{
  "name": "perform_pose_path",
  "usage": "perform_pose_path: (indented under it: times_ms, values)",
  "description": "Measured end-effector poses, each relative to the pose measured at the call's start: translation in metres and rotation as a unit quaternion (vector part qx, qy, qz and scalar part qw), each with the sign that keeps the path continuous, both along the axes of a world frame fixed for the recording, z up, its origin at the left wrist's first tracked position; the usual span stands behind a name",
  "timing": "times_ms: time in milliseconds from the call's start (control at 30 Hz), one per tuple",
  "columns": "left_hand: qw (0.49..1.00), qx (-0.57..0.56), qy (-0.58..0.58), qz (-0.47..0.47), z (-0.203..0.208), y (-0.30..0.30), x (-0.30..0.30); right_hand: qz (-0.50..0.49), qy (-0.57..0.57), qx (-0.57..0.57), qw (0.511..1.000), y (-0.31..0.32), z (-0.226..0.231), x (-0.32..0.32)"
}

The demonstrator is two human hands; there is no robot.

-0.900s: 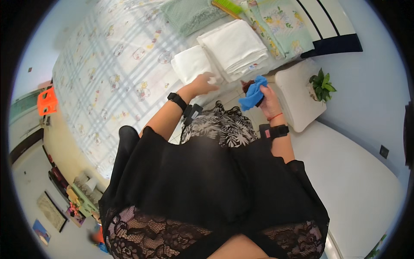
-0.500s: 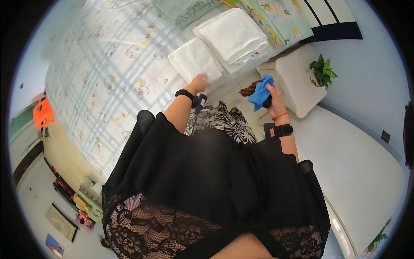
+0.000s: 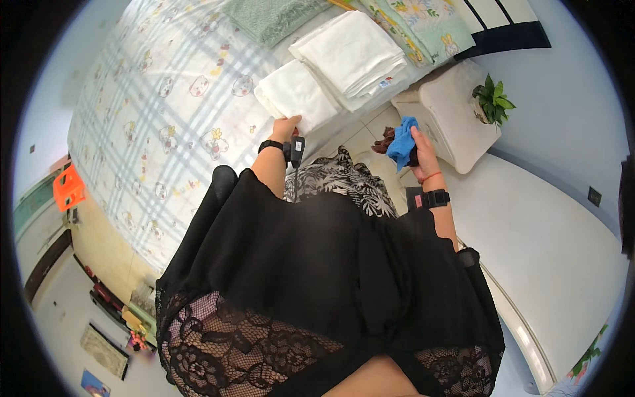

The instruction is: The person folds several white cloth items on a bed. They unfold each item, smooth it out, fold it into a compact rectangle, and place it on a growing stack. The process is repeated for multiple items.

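Blue cloth [image 3: 401,142] is hanging in my right hand [image 3: 424,155], off the bed [image 3: 192,135], past its near edge and over the floor tiles [image 3: 363,137]. That hand is squeezing tight on it. A brown cloth [image 3: 384,141] is poking out beside it.

Compared with the first look, the blue cloth is hanging straighter; then it was slanting more. My left hand [image 3: 286,127] is sitting farther left along the small white stack [image 3: 297,96], and its fingers are curling now, where they were spreading before. It is being at the stack's left side, but I cannot tell if it is pinching the stack.

The blue cloth's long way is running nearly up and down in my view, with its top end pointing at the gap between the bed and the white side table [image 3: 446,99]. The brown cloth is pointing left, toward the bed's near edge. The small stack's long way is slanting toward that same edge.

The big white stack [image 3: 350,53] is lying just beside the small one, so room is running short there. More open sheet is stretching out to the small stack's left. Around the blue cloth, open air is lying between the bed's edge and the side table.
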State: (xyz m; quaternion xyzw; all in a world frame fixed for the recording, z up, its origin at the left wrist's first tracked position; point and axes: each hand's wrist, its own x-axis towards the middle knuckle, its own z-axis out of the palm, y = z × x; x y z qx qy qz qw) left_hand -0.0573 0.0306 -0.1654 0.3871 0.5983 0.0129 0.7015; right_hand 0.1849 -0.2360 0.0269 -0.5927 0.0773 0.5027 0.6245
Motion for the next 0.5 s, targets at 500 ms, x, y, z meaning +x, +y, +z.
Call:
perform_pose_path:
  times_ms: [500]
  values:
    - [0.981, 0.140, 0.137, -0.018, 0.033, -0.005, 0.003, 0.046, 0.007, 0.014, 0.999, 0.023, 0.034, -0.009]
